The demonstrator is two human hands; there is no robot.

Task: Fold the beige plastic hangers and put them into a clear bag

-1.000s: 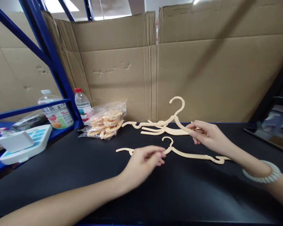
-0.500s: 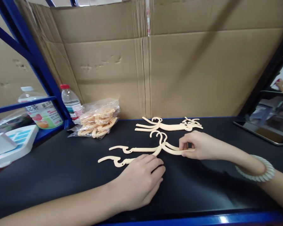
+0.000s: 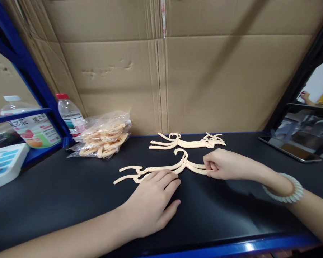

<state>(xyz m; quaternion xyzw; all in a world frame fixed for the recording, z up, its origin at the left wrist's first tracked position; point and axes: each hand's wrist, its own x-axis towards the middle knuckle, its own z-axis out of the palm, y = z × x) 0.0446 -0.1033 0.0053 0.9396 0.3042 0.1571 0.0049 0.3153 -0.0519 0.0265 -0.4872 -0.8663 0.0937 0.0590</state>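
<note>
Two cream folding clothes hangers (image 3: 164, 167) lie together on the black tabletop, their hooks nearly overlapping and their jointed left ends apart. My left hand (image 3: 160, 197) rests over the near edge of the left arms, its fingers stretched out and its thumb apart. At the right, my right hand (image 3: 218, 165) has closed its fingers around the hangers' right arms; the tips of those arms are hidden by the hand. Behind them, a second group of cream folding hangers (image 3: 191, 144) lies near the cardboard wall.
A heap of clear bags with cream hanger parts (image 3: 104, 138) stands at the back left. Beside it are a red-capped bottle (image 3: 70, 114), a labelled bottle (image 3: 36, 130) and a white-and-blue device (image 3: 8, 166). A flat tablet-like object (image 3: 288, 148) lies at the far right.
The two front hangers have come closer together, their hooks now almost in line. My left thumb has spread away from the fingers. The camera view has shifted slightly right.
</note>
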